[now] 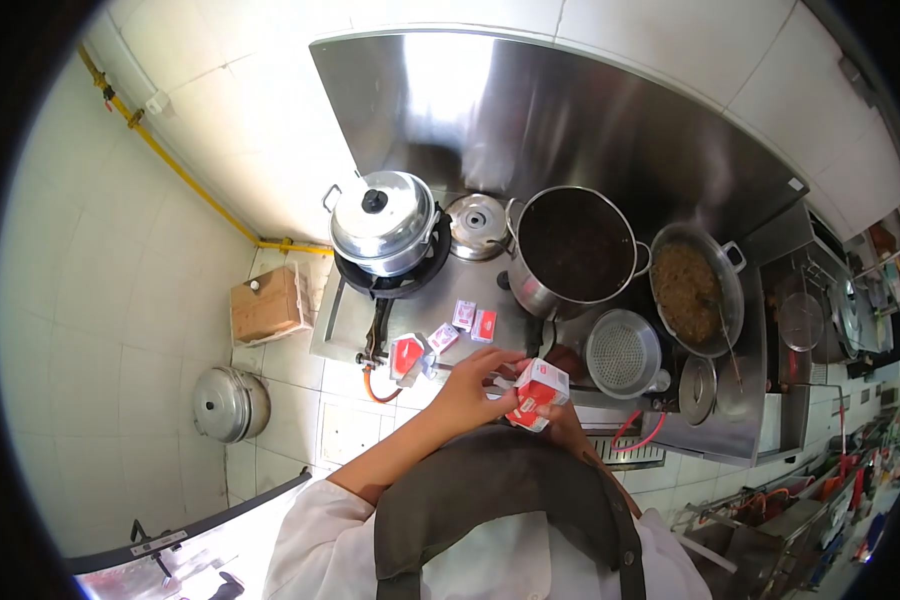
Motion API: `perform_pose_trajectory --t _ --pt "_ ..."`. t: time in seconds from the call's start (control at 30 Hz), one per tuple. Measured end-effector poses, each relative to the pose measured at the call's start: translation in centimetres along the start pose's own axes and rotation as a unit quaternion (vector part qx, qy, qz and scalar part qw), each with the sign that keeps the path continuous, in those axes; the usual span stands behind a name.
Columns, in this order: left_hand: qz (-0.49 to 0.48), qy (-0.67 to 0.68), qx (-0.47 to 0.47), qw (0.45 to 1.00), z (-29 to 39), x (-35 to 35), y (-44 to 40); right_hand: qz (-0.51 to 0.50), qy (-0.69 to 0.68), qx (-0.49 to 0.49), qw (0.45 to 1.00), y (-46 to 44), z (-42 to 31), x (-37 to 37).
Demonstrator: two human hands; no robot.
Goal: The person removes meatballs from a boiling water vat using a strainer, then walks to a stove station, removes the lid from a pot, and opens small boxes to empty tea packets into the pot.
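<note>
Close to my chest, a small red and white box is held between both hands. My left hand is at the box's left side, its fingers bent toward the top. From below and to the right, my right hand grips the same box. Several similar red and white boxes lie on the steel counter to the left, among them a red-faced box and a white-faced box. An opened wrapper or carton with red inside sits at the counter's front edge.
A lidded pot stands on the left burner. A deep pot of dark liquid, a perforated strainer and a pan of brown food are to the right. A cardboard box and another lidded pot are at left.
</note>
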State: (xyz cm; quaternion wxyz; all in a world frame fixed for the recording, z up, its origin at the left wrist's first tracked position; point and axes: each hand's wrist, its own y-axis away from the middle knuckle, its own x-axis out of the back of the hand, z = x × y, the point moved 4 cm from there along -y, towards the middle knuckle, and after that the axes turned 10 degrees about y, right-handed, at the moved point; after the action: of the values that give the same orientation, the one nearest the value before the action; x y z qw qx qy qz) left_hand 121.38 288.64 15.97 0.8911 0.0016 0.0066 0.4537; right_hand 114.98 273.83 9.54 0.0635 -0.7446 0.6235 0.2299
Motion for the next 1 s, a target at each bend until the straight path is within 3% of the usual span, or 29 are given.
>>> perform_pose_trajectory --t 0.07,0.1,0.2,0.33,0.47,0.57,0.7,0.8,0.87,0.97,1.0 --pt "-0.02 0.036 0.009 0.999 -2.0 -0.6 0.0 0.026 -0.002 0.029 0.999 0.0 -0.2 -0.1" --pt "-0.073 0.125 0.041 0.989 -3.4 -1.1 0.1 0.038 -0.002 0.043 0.998 -0.1 -0.4 -0.1" --pt "-0.064 0.223 0.123 0.965 -5.8 -1.9 0.8 0.047 0.045 0.077 0.995 -0.8 0.5 0.3" --pt "0.048 0.158 0.039 0.985 -1.2 -1.0 0.8 0.048 0.102 0.09 0.99 -1.2 -0.4 0.3" --pt "0.039 -0.021 -0.057 0.997 -1.5 -0.2 0.8 0.041 0.073 0.079 0.993 -1.1 -0.1 0.1" --pt "0.057 -0.077 -0.117 0.989 -1.9 0.0 0.7 0.031 0.057 0.065 0.996 -1.0 0.2 0.1" --pt "0.045 -0.109 -0.076 0.99 -1.6 0.4 0.7 0.028 0.059 0.06 0.996 -1.0 0.5 0.1" --pt "0.025 -0.099 -0.023 0.994 -2.3 1.0 0.7 0.061 0.103 0.124 0.985 -1.6 2.1 1.0" --pt "0.013 -0.087 -0.035 0.995 -2.9 1.3 0.6 0.054 0.062 0.091 0.992 -1.5 2.5 1.2" --pt "-0.03 -0.062 0.057 0.996 -3.5 2.1 0.5 0.033 -0.004 0.021 0.999 -0.8 1.1 0.5" --pt "-0.004 0.003 0.013 1.0 -3.7 2.0 0.3 0.023 -0.026 -0.006 0.999 -0.6 0.6 0.2"
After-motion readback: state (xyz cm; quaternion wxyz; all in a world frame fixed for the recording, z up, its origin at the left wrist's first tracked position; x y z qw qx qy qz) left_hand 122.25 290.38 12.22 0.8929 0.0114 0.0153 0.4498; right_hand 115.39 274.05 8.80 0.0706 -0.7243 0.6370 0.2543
